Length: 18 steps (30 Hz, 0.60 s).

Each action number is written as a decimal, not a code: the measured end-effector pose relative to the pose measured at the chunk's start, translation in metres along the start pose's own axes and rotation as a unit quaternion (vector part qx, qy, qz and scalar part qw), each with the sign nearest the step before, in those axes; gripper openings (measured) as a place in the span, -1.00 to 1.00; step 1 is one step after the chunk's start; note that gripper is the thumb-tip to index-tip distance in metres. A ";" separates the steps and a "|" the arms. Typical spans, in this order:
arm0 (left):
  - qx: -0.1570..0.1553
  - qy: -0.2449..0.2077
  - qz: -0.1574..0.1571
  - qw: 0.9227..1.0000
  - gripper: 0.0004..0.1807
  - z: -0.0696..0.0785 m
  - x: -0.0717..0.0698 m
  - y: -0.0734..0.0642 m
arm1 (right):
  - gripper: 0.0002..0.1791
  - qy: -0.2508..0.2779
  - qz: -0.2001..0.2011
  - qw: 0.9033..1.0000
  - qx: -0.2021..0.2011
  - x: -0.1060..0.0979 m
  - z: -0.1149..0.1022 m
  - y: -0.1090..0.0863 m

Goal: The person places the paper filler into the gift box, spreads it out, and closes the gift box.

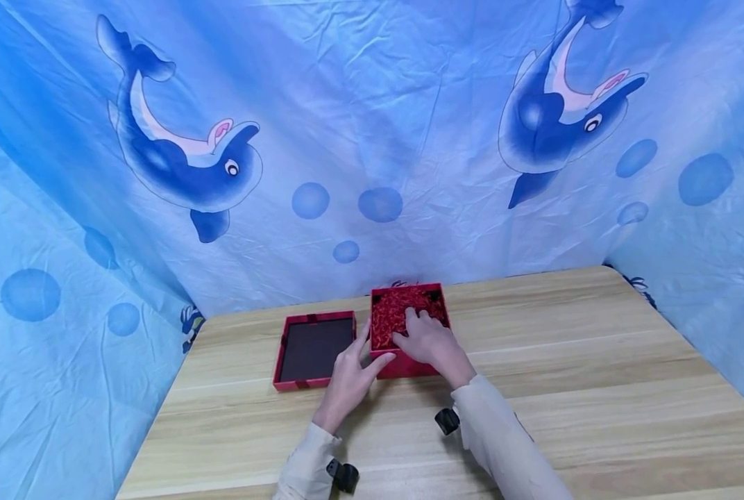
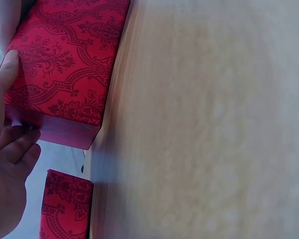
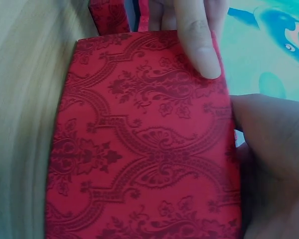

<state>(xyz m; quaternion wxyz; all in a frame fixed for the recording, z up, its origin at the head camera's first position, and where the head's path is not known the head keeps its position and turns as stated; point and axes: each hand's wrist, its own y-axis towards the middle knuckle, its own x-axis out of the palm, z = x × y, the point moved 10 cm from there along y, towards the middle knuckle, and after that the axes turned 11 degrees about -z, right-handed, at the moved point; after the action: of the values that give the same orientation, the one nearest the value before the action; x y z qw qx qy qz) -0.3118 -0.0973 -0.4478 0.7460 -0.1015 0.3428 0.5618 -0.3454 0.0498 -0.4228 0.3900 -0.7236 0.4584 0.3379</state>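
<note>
A red box (image 1: 407, 366) with a dark floral pattern stands on the table, filled with red shredded paper (image 1: 389, 312). My left hand (image 1: 350, 375) holds its front left corner, the thumb on the front face and the other fingers along the left side. In the left wrist view that hand (image 2: 7, 164) has its lower fingers bent beside the box wall. Over the box's front edge reaches my right hand (image 1: 431, 338), fingers spread and touching the shredded paper. Its fingertips are hidden in the right wrist view, where the box (image 3: 149, 134) blocks the hand (image 3: 276, 149).
Left of the box lies its red lid (image 1: 281, 357), turned with the dark inside up. A wooden table (image 1: 584, 361) extends to both sides. Behind it hangs a blue cloth (image 1: 372, 125) printed with dolphins. Both wrists wear small black cameras (image 1: 448, 421).
</note>
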 end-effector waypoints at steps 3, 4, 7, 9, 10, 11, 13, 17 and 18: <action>-0.005 -0.002 -0.002 1.000 -0.03 -0.001 0.001 -0.001 | -0.21 -0.017 0.035 0.999 -0.007 -0.009 -0.005 -0.007; -0.005 -0.002 -0.002 1.000 -0.03 -0.001 0.001 -0.001 | -0.23 -0.023 0.053 0.998 -0.010 -0.014 -0.007 -0.010; 0.001 0.005 0.001 1.000 -0.04 0.001 0.000 -0.001 | -0.33 -0.036 0.111 0.993 -0.021 -0.028 -0.014 -0.018; 0.003 0.008 0.005 1.000 -0.04 0.001 -0.001 -0.001 | -0.38 -0.041 0.147 0.988 -0.036 -0.036 -0.019 -0.019; 0.004 0.007 0.005 1.000 -0.03 0.001 -0.001 -0.001 | -0.40 -0.041 0.158 0.986 -0.045 -0.037 -0.021 -0.019; 0.002 0.005 0.004 1.000 -0.03 0.001 -0.001 -0.001 | -0.40 -0.039 0.161 0.985 -0.055 -0.037 -0.023 -0.017; -0.003 0.001 0.000 1.000 -0.02 -0.001 0.000 -0.002 | -0.37 -0.035 0.153 0.985 -0.076 -0.033 -0.025 -0.009; -0.008 0.002 -0.002 1.000 -0.02 -0.002 0.000 -0.002 | -0.26 -0.027 0.110 0.989 -0.096 -0.017 -0.024 0.010; -0.006 0.005 -0.001 1.000 -0.02 -0.002 0.000 -0.002 | -0.25 -0.024 0.102 0.990 -0.096 -0.014 -0.023 0.014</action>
<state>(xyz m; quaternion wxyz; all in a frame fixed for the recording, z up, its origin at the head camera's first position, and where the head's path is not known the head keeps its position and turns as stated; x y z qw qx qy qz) -0.3109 -0.0992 -0.4498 0.7442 -0.1093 0.3427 0.5628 -0.3600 0.0312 -0.4039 0.2931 -0.6989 0.4860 0.4352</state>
